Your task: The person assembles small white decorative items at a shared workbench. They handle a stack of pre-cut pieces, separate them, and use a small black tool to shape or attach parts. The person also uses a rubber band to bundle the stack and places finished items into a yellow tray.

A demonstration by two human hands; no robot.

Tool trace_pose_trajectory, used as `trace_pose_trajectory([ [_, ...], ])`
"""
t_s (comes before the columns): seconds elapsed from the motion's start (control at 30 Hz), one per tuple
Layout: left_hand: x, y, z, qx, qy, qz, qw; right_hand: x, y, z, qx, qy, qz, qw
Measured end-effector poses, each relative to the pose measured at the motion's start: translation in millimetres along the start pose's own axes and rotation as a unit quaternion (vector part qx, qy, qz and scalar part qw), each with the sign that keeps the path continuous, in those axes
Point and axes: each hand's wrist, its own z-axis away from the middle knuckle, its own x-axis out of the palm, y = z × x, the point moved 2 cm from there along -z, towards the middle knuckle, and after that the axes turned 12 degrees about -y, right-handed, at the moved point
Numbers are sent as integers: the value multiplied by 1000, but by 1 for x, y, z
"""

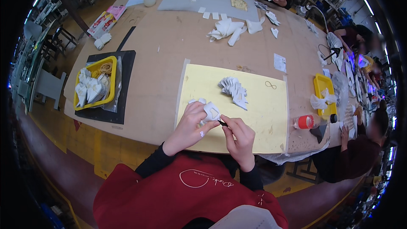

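Observation:
My left hand point(188, 127) is closed on a white cut piece point(211, 111) with a small outlined shape on its face. More white pieces show behind those fingers. In my right hand point(240, 138) is a small slim black tool point(222, 123), pinched between thumb and fingers, its tip at the piece's lower edge; its exact kind is hidden. Both hands are over the near side of a yellow sheet point(263, 118) taped to the table. Beyond them, a fanned stack of similar white pieces point(234, 91) lies on the sheet, with a twisted rubber band point(270, 85) to its right.
At left, a yellow tray point(112, 85) of white pieces and rubber bands sits on a black board point(127, 106). A lying bottle point(306, 121) and another yellow tray point(318, 85) are at right. White scraps point(227, 29) lie farther back. Co-workers sit beyond and to the right.

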Motion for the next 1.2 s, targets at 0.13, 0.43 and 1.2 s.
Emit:
trace_pose_trajectory([
  [0.13,0,-2,0,7,6,-8,1000,-3,0,0,4,1,-1,1000],
  [0.43,-4,3,-2,17,-19,-27,999,-4,3,0,-8,-14,-8,1000],
  [1.2,2,-4,1,-5,6,3,1000,11,9,5,8,-10,-97,995],
])
